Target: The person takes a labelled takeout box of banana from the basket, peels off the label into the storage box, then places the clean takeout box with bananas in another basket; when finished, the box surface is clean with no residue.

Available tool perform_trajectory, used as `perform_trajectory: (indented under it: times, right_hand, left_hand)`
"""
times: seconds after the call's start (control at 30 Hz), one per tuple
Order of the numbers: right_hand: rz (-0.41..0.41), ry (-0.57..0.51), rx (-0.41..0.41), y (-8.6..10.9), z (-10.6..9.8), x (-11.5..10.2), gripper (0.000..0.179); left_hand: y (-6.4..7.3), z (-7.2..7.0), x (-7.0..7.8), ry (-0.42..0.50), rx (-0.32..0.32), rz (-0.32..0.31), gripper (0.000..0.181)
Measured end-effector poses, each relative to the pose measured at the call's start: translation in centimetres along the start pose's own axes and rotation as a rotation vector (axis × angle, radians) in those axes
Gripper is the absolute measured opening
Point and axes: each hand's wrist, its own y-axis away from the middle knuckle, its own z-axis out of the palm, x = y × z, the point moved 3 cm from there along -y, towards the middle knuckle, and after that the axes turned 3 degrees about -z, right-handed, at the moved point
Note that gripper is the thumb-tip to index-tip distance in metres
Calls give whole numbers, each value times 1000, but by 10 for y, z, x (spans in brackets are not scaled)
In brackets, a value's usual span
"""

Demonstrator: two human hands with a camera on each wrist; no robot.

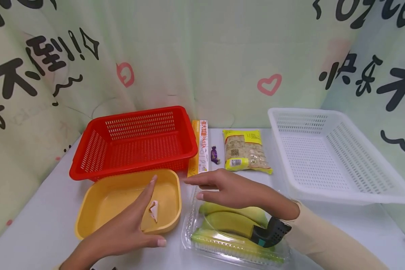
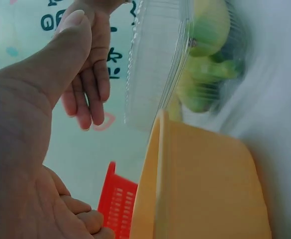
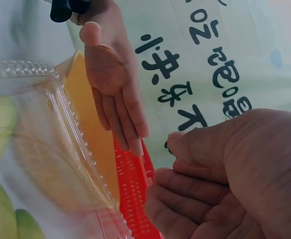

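Observation:
My left hand (image 1: 126, 230) is held over the near side of a yellow plastic basin (image 1: 102, 195), fingers straight, thumb spread, holding nothing. Inside that basin lies a small white-and-brown wrapped piece (image 1: 154, 210). Above a clear plastic clamshell box (image 1: 192, 240) hovers my right hand (image 1: 231, 189), palm turned inward and fingers relaxed, with nothing in it. Long yellow-green fruits (image 1: 229, 221) show through the lid; their kind is unclear. In the left wrist view the right hand (image 2: 93, 74) faces the left thumb, with a gap between the hands.
Behind the basin stands a red perforated basket (image 1: 141, 146). To its right lie an orange-and-white pasta box (image 1: 202, 146), a purple wrapped candy (image 1: 214, 155) and a yellow-labelled bag (image 1: 246, 150). A white perforated basket (image 1: 310, 161) stands at the right. A printed curtain (image 1: 195, 56) hangs behind.

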Motion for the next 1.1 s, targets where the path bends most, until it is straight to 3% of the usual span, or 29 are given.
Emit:
perform_trajectory:
  times: [0.2, 0.43, 0.7, 0.97, 1.1]
  right_hand:
    - [47, 31, 39, 13, -1, 1, 46]
    - [76, 43, 123, 36, -2, 11, 45]
    - [114, 66, 193, 72, -4, 22, 44]
    - [160, 211, 278, 112, -5, 19, 40]
    - [125, 275, 348, 130, -3, 18, 42]
  left_hand:
    - [-8, 8, 9, 40, 2, 44, 130]
    - [-10, 16, 17, 91, -43, 98, 128]
    - [-10, 25, 24, 76, -47, 129, 129]
    - [-12, 37, 32, 103, -83, 217, 128]
    - [-12, 42, 33, 101, -76, 265, 128]
